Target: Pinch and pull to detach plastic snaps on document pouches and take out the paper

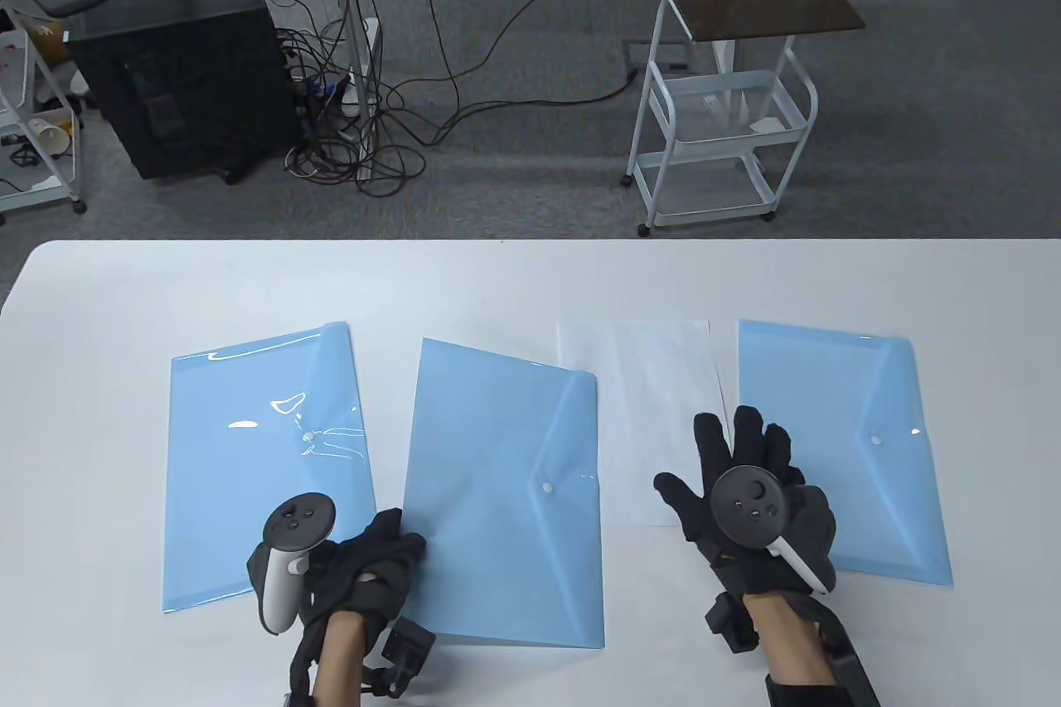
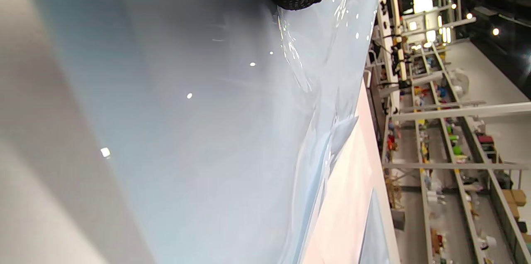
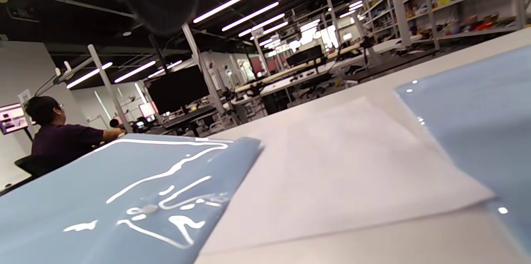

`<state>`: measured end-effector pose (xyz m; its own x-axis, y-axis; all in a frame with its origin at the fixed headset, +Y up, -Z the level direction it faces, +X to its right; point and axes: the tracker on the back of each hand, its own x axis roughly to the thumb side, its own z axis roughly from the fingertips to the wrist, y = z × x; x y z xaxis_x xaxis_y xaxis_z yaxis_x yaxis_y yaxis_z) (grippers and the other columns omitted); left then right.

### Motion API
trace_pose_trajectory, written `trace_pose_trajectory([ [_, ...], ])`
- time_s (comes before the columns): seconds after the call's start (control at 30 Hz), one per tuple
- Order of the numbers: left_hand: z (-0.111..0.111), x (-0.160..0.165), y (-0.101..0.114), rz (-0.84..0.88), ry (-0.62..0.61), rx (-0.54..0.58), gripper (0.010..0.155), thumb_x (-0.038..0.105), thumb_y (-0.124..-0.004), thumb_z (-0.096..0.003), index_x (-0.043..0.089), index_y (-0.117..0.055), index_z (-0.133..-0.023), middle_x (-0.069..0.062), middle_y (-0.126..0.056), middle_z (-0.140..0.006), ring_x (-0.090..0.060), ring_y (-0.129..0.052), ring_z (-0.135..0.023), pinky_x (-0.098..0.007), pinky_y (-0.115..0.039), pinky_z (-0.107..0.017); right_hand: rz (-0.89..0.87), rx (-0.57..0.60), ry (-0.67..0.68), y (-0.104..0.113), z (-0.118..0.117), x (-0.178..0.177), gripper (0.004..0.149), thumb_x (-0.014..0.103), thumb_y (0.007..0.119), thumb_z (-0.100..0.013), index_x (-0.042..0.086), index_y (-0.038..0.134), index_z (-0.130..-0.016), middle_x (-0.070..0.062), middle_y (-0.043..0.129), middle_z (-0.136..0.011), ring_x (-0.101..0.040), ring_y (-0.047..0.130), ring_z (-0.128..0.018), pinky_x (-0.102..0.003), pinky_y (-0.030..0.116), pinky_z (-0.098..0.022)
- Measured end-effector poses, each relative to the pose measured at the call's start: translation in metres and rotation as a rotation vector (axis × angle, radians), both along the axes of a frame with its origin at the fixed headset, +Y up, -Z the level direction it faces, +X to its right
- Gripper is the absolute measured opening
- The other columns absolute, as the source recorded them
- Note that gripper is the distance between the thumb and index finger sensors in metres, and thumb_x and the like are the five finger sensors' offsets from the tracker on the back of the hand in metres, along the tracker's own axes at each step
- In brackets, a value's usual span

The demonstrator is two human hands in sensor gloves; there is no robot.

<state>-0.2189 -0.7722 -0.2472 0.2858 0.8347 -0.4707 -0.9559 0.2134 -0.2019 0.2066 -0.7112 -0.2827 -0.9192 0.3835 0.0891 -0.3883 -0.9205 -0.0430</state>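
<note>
The middle pale-blue plastic document pouch (image 1: 506,491) lies on the white bench (image 1: 530,276), long axis twelve-to-six. Its white round snap (image 1: 546,486) sits at one o'clock from the left hand (image 1: 365,566), whose curled grip pinches the pouch's lower-left edge. The right hand (image 1: 746,491), at three o'clock of the snap, rests spread and empty.

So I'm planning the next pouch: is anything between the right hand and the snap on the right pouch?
Nothing visible. The right hand hovers open beside the right pouch; its snap lies uncovered.
</note>
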Motion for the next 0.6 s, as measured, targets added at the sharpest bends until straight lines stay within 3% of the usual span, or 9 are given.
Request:
trace_pose_trajectory([
  [0.2, 0.0, -0.005, 0.005, 0.042, 0.014, 0.025, 0.047, 0.022, -0.069, -0.0565, 0.012, -0.059, -0.102, -0.008, -0.09, -0.085, -0.025, -0.106, -0.054, -0.036, -0.094, -0.038, -0.069, -0.028, -0.034, -0.022, -0.002, 0.018, 0.083, 0.061, 0.068, -0.056, 0.013, 0.04, -0.118, -0.038, 0.026, -0.123, -0.073, 0.03, -0.1, -0.088, 0.039, -0.058],
  [0.6, -0.023, -0.04, 0.046, -0.001, 0.135, 0.106, 0.047, 0.023, -0.069, -0.0569, 0.014, -0.06, -0.102, -0.007, -0.091, -0.083, -0.023, -0.105, -0.05, -0.035, -0.093, -0.036, -0.153, -0.034, -0.057, -0.02, 0.0, 0.032, 0.081, 0.06, 0.068, -0.056, 0.012, 0.042, -0.117, -0.039, 0.03, -0.122, -0.073, 0.033, -0.099, -0.088, 0.041, -0.058],
])
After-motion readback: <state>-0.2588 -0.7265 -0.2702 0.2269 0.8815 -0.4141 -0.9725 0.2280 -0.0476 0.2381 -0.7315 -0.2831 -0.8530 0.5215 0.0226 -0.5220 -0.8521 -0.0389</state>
